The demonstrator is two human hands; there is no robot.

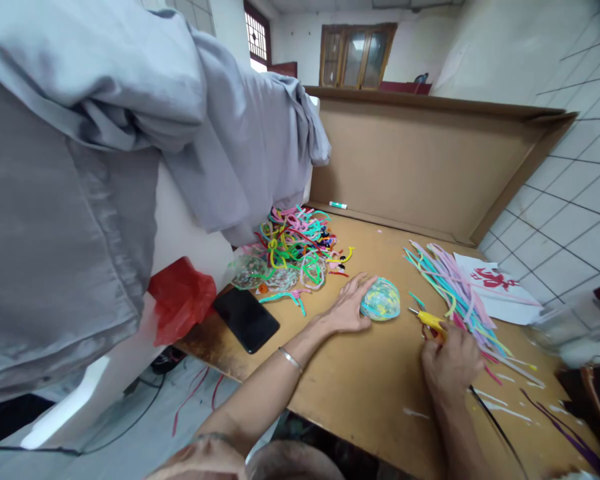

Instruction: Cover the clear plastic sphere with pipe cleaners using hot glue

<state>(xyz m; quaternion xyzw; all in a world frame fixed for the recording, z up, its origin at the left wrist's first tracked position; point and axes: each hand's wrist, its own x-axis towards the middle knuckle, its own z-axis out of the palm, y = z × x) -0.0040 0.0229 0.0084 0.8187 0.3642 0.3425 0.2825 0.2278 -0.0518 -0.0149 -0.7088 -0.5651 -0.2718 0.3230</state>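
A roundish ball (pixel 381 299), patterned in pale green, yellow and blue like wound pipe cleaners, rests on the table. My left hand (pixel 347 305) cups its left side, thumb near the front and fingers over the far edge. To the right, my right hand (pixel 453 363) is closed around a yellow hot glue gun (pixel 431 322). The metal tip points left toward the ball, a short gap away from it. A black cord (pixel 497 427) trails from beneath that hand. One short teal pipe cleaner piece (pixel 417 299) lies by the tip.
Loose pastel pipe cleaners (pixel 463 293) lie at right, beside white paper with a red design (pixel 513 293). A tangled colourful pile (pixel 300 240) and a black phone (pixel 247 320) are at left. A cardboard wall (pixel 400 167) stands behind; grey cloth (pixel 260 147) hangs left.
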